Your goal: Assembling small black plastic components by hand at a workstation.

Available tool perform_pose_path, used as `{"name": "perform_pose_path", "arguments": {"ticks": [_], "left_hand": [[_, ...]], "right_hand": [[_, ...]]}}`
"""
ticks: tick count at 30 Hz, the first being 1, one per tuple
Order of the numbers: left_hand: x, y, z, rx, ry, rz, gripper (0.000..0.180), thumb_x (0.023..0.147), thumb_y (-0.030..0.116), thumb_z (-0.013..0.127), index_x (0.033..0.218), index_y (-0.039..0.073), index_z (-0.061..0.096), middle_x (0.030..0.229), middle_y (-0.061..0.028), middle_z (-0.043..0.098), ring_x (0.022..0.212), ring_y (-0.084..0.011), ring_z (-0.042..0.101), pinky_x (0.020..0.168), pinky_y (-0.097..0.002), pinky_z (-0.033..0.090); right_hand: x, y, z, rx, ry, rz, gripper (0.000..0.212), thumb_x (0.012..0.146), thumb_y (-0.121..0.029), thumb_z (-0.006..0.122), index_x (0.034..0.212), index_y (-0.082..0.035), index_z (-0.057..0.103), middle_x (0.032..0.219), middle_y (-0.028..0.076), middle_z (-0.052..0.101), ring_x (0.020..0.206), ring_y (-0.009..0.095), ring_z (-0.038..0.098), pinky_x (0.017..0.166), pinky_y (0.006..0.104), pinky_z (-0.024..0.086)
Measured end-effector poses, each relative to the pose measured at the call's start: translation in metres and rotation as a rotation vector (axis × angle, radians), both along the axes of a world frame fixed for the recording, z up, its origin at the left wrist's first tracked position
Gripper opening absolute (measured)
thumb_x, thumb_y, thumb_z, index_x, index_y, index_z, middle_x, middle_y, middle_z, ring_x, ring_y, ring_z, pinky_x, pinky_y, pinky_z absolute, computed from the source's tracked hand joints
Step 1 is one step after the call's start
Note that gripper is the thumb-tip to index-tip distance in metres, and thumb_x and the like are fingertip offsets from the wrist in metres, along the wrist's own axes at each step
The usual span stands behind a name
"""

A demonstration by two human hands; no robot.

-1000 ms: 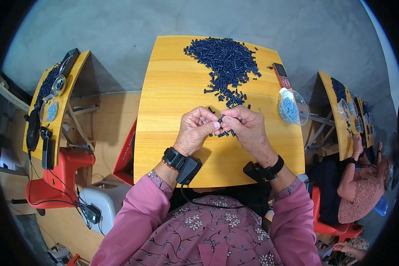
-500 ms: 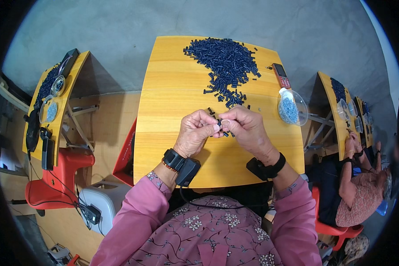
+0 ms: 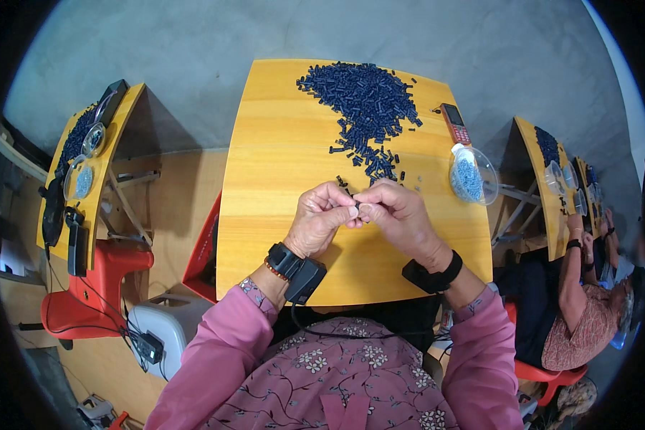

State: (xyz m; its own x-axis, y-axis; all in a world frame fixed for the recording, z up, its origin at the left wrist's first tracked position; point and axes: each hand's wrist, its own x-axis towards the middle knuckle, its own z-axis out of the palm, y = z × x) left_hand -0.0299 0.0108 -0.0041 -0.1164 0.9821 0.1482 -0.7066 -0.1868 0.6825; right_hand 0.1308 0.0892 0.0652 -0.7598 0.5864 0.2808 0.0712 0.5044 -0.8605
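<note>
My left hand (image 3: pixel 320 218) and my right hand (image 3: pixel 398 217) meet over the middle of the wooden table (image 3: pixel 265 179). Thumb and forefinger of each are pinched together on one small dark cylindrical piece (image 3: pixel 357 205), mostly covered by the fingertips. Just beyond my hands lies a large heap of dark blue, short tube-like pieces (image 3: pixel 362 97), its tail trailing down toward my fingers. To the right, a clear round plastic bowl (image 3: pixel 489 179) holds many tiny light-blue pieces (image 3: pixel 467 179).
A red phone (image 3: pixel 454 123) lies at the table's right edge. Beside the table's left side stands a red crate (image 3: pixel 202 251). Farther left are a red stool (image 3: pixel 97 290) and another table (image 3: pixel 115 150). At right, a co-worker (image 3: pixel 584 319) sits at a similar table (image 3: pixel 539 165).
Both hands stay pinched together, the right thumb and fingers shifted slightly down over the piece. The co-worker at right has moved their arms.
</note>
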Motion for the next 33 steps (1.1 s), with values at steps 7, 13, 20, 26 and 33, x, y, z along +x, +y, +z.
{"name": "perform_pose_path", "arguments": {"ticks": [7,13,20,26,33], "left_hand": [[-0.004,0.000,0.002,-0.046,-0.046,0.008,0.011,0.086,-0.006,0.063,0.087,0.004,0.060,0.085,-0.0084,0.067,0.075,-0.0166,0.068,0.074,-0.0318,0.059],[0.000,0.003,0.000,-0.044,-0.093,0.063,0.011,0.086,-0.007,0.063,0.086,0.004,0.061,0.087,-0.0092,0.068,0.084,-0.0164,0.067,0.077,-0.0296,0.057],[-0.001,0.001,0.007,-0.042,-0.071,0.021,0.011,0.085,-0.007,0.064,0.087,0.003,0.061,0.090,-0.0099,0.069,0.085,-0.0166,0.067,0.082,-0.0304,0.054],[-0.002,0.001,0.004,-0.038,-0.065,0.012,0.011,0.085,-0.008,0.063,0.085,0.004,0.063,0.093,-0.0091,0.069,0.088,-0.0154,0.065,0.084,-0.0296,0.052],[0.000,0.001,0.008,-0.059,0.016,0.004,0.007,0.089,-0.003,0.062,0.092,0.002,0.066,0.093,-0.0080,0.069,0.088,-0.0139,0.064,0.085,-0.0296,0.052]], "right_hand": [[-0.004,-0.007,-0.005,-0.402,0.119,-0.001,0.034,0.088,0.001,0.065,0.122,0.002,0.060,0.095,0.008,0.064,0.083,0.012,0.065,0.074,0.0254,0.055],[-0.006,-0.011,0.018,0.208,-0.162,-0.032,0.037,0.085,-0.009,0.071,0.117,0.002,0.059,0.088,0.012,0.061,0.079,0.022,0.067,0.070,0.0312,0.054],[-0.010,-0.007,0.013,0.379,-0.223,-0.027,0.026,0.080,-0.011,0.071,0.100,0.000,0.058,0.084,0.016,0.057,0.074,0.035,0.061,0.063,0.0418,0.050],[-0.011,-0.010,0.017,0.471,-0.266,-0.056,0.025,0.080,-0.011,0.070,0.099,-0.001,0.059,0.082,0.015,0.057,0.073,0.036,0.062,0.063,0.0431,0.051],[-0.011,-0.010,0.019,0.528,-0.277,-0.083,0.030,0.080,-0.011,0.068,0.107,-0.001,0.060,0.083,0.016,0.058,0.073,0.035,0.063,0.062,0.0434,0.051]]}}
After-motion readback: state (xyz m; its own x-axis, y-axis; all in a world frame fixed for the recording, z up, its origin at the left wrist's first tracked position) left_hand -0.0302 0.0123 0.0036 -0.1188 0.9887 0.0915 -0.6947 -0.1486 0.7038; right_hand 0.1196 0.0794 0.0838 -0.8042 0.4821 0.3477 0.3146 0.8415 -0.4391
